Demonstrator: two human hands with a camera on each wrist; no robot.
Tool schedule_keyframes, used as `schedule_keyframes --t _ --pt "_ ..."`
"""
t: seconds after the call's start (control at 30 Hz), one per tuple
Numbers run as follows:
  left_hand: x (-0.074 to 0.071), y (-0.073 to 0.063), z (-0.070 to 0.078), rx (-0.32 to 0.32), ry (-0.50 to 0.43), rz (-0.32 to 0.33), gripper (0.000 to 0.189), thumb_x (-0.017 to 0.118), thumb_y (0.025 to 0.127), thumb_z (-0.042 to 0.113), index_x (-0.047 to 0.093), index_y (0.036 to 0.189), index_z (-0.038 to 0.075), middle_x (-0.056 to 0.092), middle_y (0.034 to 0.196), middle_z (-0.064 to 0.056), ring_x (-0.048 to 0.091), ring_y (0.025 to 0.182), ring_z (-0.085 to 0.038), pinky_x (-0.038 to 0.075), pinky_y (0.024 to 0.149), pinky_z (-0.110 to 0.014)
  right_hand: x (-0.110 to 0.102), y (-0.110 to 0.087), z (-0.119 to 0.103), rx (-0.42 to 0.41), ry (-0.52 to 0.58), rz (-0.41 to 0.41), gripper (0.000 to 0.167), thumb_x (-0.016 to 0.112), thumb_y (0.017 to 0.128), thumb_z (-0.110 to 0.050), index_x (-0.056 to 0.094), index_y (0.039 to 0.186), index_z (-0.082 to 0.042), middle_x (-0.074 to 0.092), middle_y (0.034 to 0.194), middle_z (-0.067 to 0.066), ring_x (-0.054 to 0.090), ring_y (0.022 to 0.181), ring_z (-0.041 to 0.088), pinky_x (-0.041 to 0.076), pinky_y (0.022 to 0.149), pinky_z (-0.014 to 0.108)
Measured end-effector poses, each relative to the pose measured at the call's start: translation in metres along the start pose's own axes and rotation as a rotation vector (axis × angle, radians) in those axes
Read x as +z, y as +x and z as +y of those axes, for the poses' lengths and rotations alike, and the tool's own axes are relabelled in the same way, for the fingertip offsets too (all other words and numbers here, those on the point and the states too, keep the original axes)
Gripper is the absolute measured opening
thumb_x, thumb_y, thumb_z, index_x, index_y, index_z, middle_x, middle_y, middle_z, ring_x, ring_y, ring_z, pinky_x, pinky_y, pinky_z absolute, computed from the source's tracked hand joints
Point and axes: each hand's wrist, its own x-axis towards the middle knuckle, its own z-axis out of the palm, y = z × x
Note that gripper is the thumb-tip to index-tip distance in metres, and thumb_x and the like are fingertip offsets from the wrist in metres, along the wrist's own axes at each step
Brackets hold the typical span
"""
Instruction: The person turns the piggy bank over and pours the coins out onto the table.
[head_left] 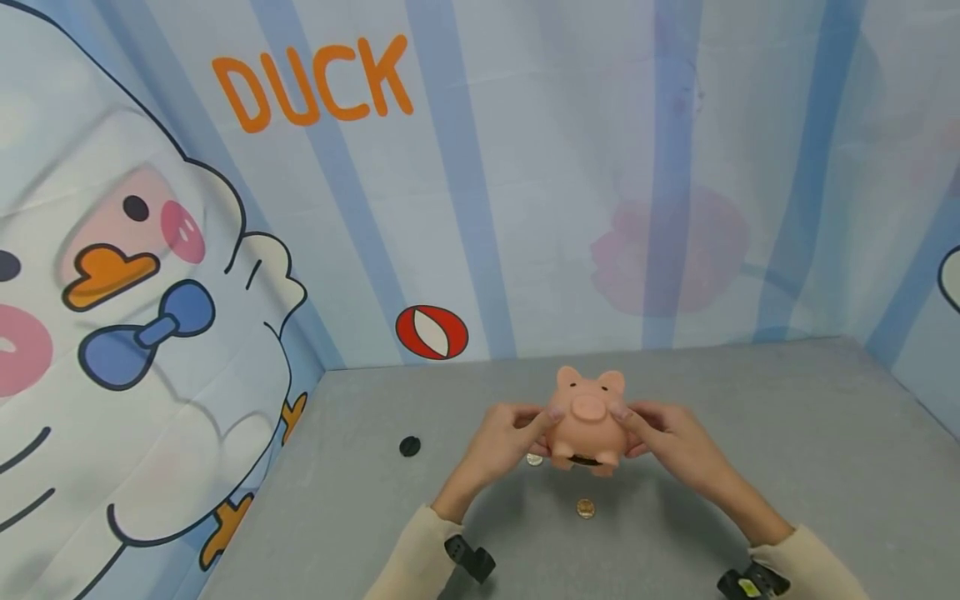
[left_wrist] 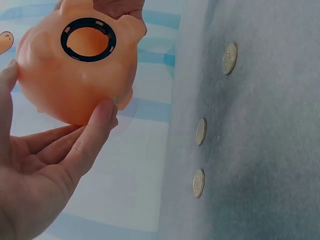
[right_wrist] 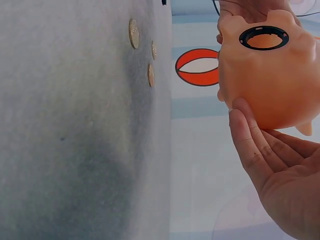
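Observation:
A peach-pink piggy bank is held above the grey table, its snout facing the head camera. My left hand grips one side of it and my right hand grips the other, thumbs on the front. Both wrist views show its underside, where a black ring surrounds an uncovered round hole. Below the bank, a gold-coloured coin lies on the table. Another coin shows beside my left fingers. The wrist views reveal a third coin, hidden from the head view.
A small round black plug lies on the grey table, left of my left hand. Behind the table hangs a pale blue striped cloth with a cartoon duck, which also covers the left side.

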Motion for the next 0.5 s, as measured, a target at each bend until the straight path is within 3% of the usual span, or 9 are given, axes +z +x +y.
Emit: schedule_keyframes --t 0.13,0.3,0.5 --pt "0.000 -0.001 0.000 -0.002 -0.005 -0.006 0.057 0.063 0.100 0.061 0.077 0.125 0.012 0.081 0.103 -0.007 0.079 0.080 -0.015 0.067 0.084 -0.050 -0.001 0.000 -0.001 -0.006 0.018 -0.019 0.049 0.052 0.111 -0.038 0.066 0.138 0.000 0.078 0.106 0.013 0.075 0.086 0.011 0.065 0.077 0.029" --pt "-0.004 -0.002 -0.002 -0.009 -0.013 -0.043 0.056 0.067 0.100 0.055 0.072 0.134 0.011 0.081 0.112 -0.009 0.080 0.089 -0.018 0.066 0.090 -0.054 -0.004 -0.001 -0.001 -0.055 0.020 -0.055 0.050 0.056 0.110 -0.033 0.059 0.145 0.003 0.073 0.128 0.021 0.076 0.098 0.014 0.066 0.082 0.030" --pt "-0.013 -0.003 -0.002 0.022 0.029 -0.083 0.054 0.076 0.097 0.045 0.066 0.143 0.018 0.074 0.134 -0.004 0.073 0.117 -0.017 0.063 0.098 -0.035 -0.007 -0.004 0.001 -0.100 -0.032 -0.048 0.055 0.069 0.104 -0.031 0.056 0.149 -0.003 0.067 0.142 0.019 0.072 0.121 0.032 0.063 0.095 0.029"
